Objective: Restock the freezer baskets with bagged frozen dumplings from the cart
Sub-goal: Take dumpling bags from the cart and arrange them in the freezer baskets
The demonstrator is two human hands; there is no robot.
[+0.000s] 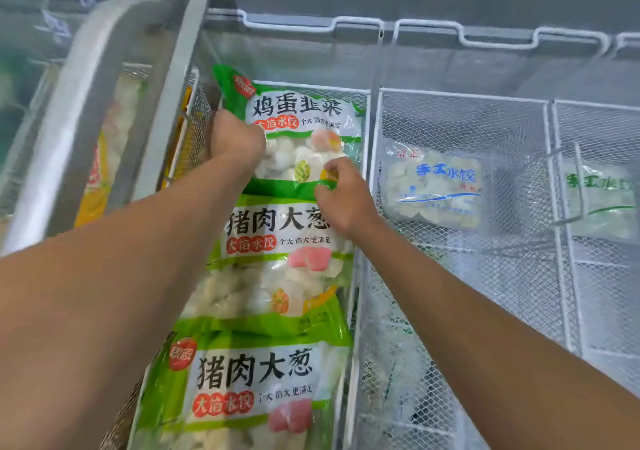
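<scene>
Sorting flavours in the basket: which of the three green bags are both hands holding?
The farthest green bag, at the basket's back end. The left hand grips its left edge, the right hand pinches its bottom edge; the two nearer bags lie unheld.

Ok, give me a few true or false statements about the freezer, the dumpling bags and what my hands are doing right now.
1. Both hands hold the farthest green bag. True: left hand at its left side, right hand at its lower edge.
2. Three green bags lie in one basket. True.
3. The basket to the right is packed full. False: one clear bag with blue print shows in it.
4. The nearest green bag is being lifted. False: no hand touches it.
</scene>
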